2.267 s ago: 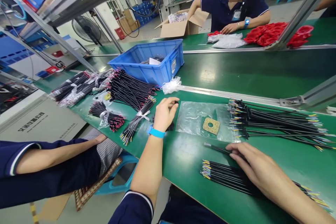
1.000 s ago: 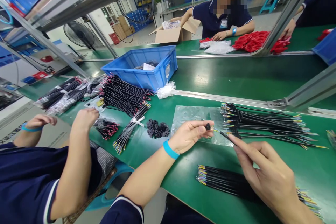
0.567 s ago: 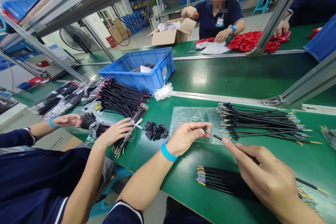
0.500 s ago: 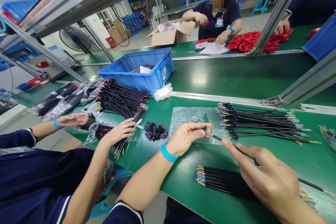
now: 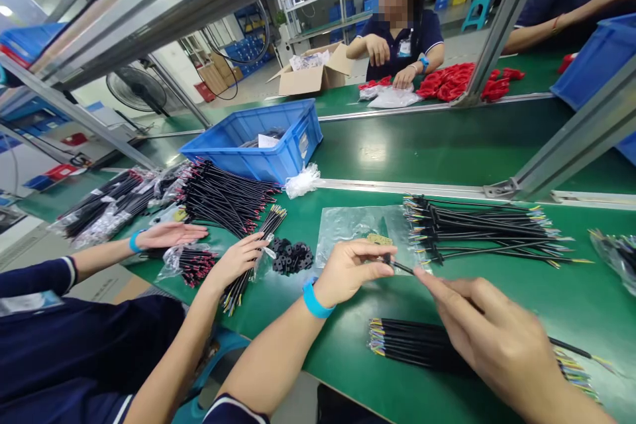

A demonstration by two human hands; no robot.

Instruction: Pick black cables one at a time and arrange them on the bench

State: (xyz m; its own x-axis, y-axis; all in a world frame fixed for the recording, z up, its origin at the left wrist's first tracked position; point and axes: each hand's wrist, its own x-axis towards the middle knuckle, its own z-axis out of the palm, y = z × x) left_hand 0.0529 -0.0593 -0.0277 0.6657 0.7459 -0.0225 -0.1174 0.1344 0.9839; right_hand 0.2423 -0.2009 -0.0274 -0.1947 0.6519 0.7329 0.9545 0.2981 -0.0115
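Note:
My left hand [image 5: 354, 271] pinches a small black plastic piece [image 5: 387, 258] between thumb and fingertips, at the end of a thin black cable [image 5: 571, 346]. Closed around that cable is my right hand [image 5: 501, 338], its index finger stretched along it towards my left hand. Coloured wire ends stick out of the cable's far end at the right. Under my right hand lies a bundle of black cables [image 5: 422, 344], partly hidden. Beyond my hands, a pile of cables [image 5: 481, 228] with black pieces on them lies beside a clear plastic bag [image 5: 342, 225].
Loose black plastic pieces [image 5: 291, 256] lie left of my wrist. A co-worker's hands [image 5: 236, 262] are at more cables on the left. Behind stand a blue bin [image 5: 248, 152] and a metal post [image 5: 571, 146]. Across the bench, another person handles red items [image 5: 444, 83].
My hands are closer together, with less cable showing between them. The neighbour's far hand has moved right, palm up. The person opposite no longer shows a red item in the raised hand.

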